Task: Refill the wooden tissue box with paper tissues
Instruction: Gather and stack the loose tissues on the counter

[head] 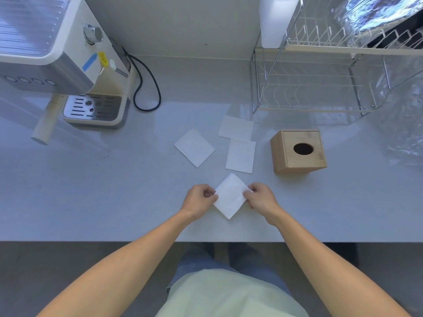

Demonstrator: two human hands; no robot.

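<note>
A white folded paper tissue (230, 196) sits diamond-wise near the counter's front edge. My left hand (198, 199) pinches its left corner and my right hand (259, 196) pinches its right corner. Three more folded tissues lie flat farther back: one to the left (194, 147), one in the middle (240, 156), and one behind it (236, 128), slightly overlapped. The wooden tissue box (298, 151) stands to the right of them, its lid shut, with a dark oval hole on top.
A cream espresso machine (68, 72) with a wooden-handled portafilter and a looped black cable (146, 88) fills the back left. A wire dish rack (320, 83) stands back right, with clear plastic wrap at the far right. The grey counter (91, 191) ends just below my hands.
</note>
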